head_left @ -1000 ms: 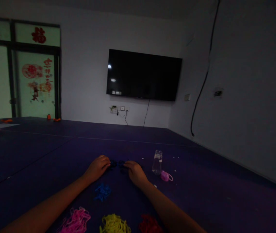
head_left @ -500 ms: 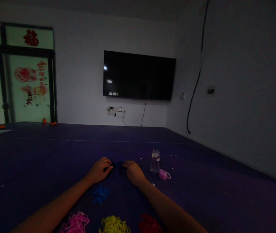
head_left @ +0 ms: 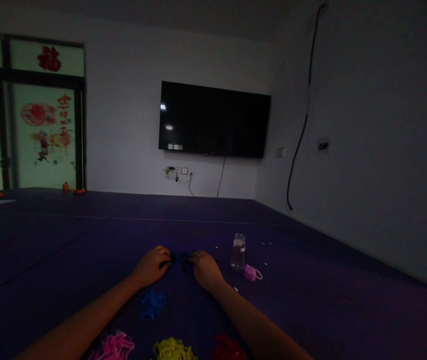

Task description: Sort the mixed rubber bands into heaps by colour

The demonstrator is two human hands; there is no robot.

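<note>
Between my hands on the purple surface lies a small heap of dark bands (head_left: 183, 259), black or dark blue and hard to separate in the dim light. My left hand (head_left: 152, 266) is closed at its left side, thumb and fingers pinching some dark bands. From the right, my right hand (head_left: 206, 270) has its fingertips pressed together on the same heap. A pile of blue bands (head_left: 153, 304) lies nearer me, below the left hand. Along the bottom edge are piles of pink bands (head_left: 113, 346), yellow bands (head_left: 173, 349) and red bands (head_left: 228, 348).
Right of my right hand stands a clear bottle (head_left: 238, 254), with its pink cap (head_left: 251, 273) and loop beside it. Small white scraps dot the purple surface (head_left: 311, 300). Orange objects (head_left: 79, 191) lie at the far left edge. A television (head_left: 215, 120) hangs on the wall.
The view has shifted slightly. My left thumb and fingers have closed together at the heap, with dark bands now showing between them. The right hand stays at the heap's right side.
</note>
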